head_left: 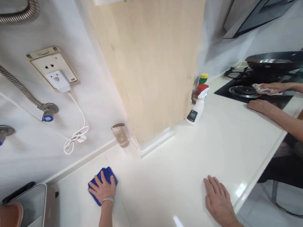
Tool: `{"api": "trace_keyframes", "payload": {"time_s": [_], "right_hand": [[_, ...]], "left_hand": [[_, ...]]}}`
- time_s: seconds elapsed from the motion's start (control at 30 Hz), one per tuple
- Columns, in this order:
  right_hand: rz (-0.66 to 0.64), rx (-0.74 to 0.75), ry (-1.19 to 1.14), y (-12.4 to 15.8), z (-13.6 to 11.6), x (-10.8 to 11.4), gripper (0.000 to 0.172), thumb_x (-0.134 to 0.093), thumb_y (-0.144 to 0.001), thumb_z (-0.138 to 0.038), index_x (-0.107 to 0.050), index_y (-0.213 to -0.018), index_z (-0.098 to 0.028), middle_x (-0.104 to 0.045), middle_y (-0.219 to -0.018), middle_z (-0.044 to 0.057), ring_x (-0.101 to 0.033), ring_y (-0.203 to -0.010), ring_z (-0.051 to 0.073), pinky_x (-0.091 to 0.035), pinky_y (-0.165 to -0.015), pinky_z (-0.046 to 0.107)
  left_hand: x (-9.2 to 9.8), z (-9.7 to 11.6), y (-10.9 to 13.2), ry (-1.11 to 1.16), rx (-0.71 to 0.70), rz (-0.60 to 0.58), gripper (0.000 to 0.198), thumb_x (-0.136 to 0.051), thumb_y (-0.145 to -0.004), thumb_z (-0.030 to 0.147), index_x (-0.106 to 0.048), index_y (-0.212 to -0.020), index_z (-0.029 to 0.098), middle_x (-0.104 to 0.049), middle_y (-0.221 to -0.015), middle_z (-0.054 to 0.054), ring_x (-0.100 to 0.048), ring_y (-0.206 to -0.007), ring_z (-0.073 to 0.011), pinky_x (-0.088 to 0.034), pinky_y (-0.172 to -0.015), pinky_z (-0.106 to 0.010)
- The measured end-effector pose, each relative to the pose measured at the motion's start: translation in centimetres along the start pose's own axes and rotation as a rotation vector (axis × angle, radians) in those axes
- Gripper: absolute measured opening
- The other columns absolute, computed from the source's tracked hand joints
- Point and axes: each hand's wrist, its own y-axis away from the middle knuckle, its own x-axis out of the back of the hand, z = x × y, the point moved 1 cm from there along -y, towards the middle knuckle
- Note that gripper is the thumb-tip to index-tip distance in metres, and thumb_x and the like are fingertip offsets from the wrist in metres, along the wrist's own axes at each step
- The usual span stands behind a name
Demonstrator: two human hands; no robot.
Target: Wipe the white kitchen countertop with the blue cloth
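My left hand (104, 188) lies spread on a folded blue cloth (109, 173), pressing it to the white countertop (153, 191). Its fingers are stretched apart over the cloth, which shows around them. My right hand (219, 201) rests palm down on the counter near the front edge, fingers extended, with nothing in it. Just beyond the cloth, against the wall, stands a small brownish clear container (121, 136) with a dark strip on top.
A wood-toned panel (155, 66) rises from the counter, with a spray bottle (196, 109) beside it. At the right, another person's hand (273, 88) holds a rag (261, 88) on the stove (226, 89), near a wok (275, 66). A rack (45, 216) stands left, below a plugged-in charger (59, 80).
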Motion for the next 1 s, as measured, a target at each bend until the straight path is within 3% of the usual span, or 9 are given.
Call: {"api": "trace_keyframes", "payload": {"time_s": [0.17,0.3,0.47,0.6,0.7,0.8,0.9,1.0], "right_hand": [[0.028,0.008,-0.002,-0.3,-0.2,0.2,0.078,-0.041,-0.082,-0.016,-0.011,-0.154,-0.015,-0.026,-0.157,0.018,-0.024,-0.144,0.034,-0.027,-0.114,0.057],[0.032,-0.02,-0.025,-0.7,-0.6,0.7,0.08,-0.043,-0.081,-0.014,-0.01,-0.154,-0.014,-0.023,-0.158,0.018,-0.022,-0.145,0.035,-0.026,-0.114,0.057],[0.026,-0.068,-0.087,-1.3,-1.3,1.0,0.089,-0.046,-0.075,-0.009,-0.005,-0.154,-0.015,-0.022,-0.159,0.017,-0.02,-0.145,0.038,-0.026,-0.113,0.06],[0.01,-0.1,-0.18,-1.1,-0.6,1.3,0.079,-0.044,-0.075,-0.008,-0.023,-0.151,-0.016,-0.026,-0.158,0.015,-0.018,-0.146,0.037,-0.024,-0.113,0.062],[0.029,-0.08,-0.337,-1.6,0.9,2.5,0.07,-0.039,-0.079,-0.009,-0.031,-0.148,-0.02,-0.032,-0.155,0.011,-0.025,-0.144,0.032,-0.028,-0.113,0.058],[0.064,0.005,-0.487,-4.0,1.1,4.4,0.069,-0.034,-0.082,-0.009,-0.027,-0.149,-0.021,-0.036,-0.153,0.011,-0.031,-0.141,0.027,-0.03,-0.113,0.056],[-0.074,0.251,-0.531,-7.2,-1.3,5.6,0.064,-0.038,-0.083,-0.012,-0.036,-0.146,-0.017,-0.042,-0.15,0.011,-0.026,-0.143,0.027,-0.021,-0.118,0.056],[-0.295,0.491,-0.475,-9.1,-4.2,5.2,0.058,-0.045,-0.087,-0.023,-0.04,-0.145,-0.017,-0.034,-0.155,0.011,-0.017,-0.147,0.03,-0.012,-0.12,0.056]], "left_hand": [[-0.7,7.5,4.1,0.15,-0.147,-0.016,0.068,-0.043,-0.085,0.048,-0.043,-0.144,0.014,-0.034,-0.155,-0.022,-0.009,-0.146,-0.0486,-0.014,-0.11,-0.075],[-2.1,13.2,11.2,0.336,-0.341,0.02,0.067,-0.044,-0.086,0.045,-0.04,-0.146,0.014,-0.028,-0.157,-0.024,0.001,-0.146,-0.0492,-0.006,-0.105,-0.084],[-3.3,21.1,21.6,0.542,-0.514,-0.193,0.074,-0.042,-0.089,0.043,-0.021,-0.153,0.012,-0.004,-0.161,-0.026,0.009,-0.146,-0.0482,0.008,-0.103,-0.085],[-2.2,26.1,26.0,0.545,-0.702,-0.315,0.075,-0.045,-0.088,0.043,-0.023,-0.153,0.012,-0.006,-0.162,-0.022,0.013,-0.146,-0.0442,0.007,-0.11,-0.08],[-1.0,25.3,25.5,0.552,-0.72,-0.326,0.069,-0.04,-0.091,0.04,-0.024,-0.152,0.013,-0.013,-0.163,-0.018,0.0,-0.15,-0.0354,-0.009,-0.12,-0.066],[-0.5,20.6,23.0,0.589,-0.597,-0.248,0.064,-0.033,-0.094,0.035,-0.019,-0.153,0.015,-0.012,-0.164,-0.015,-0.011,-0.151,-0.0264,-0.025,-0.121,-0.053],[-0.4,14.9,20.3,0.51,-0.463,-0.123,0.062,-0.033,-0.093,0.037,-0.029,-0.149,0.01,-0.023,-0.16,-0.021,-0.01,-0.151,-0.0306,-0.023,-0.12,-0.057],[-0.8,10.6,19.2,0.367,-0.289,-0.02,0.063,-0.035,-0.091,0.039,-0.036,-0.145,0.007,-0.038,-0.152,-0.026,-0.017,-0.149,-0.036,-0.023,-0.116,-0.064]]}}
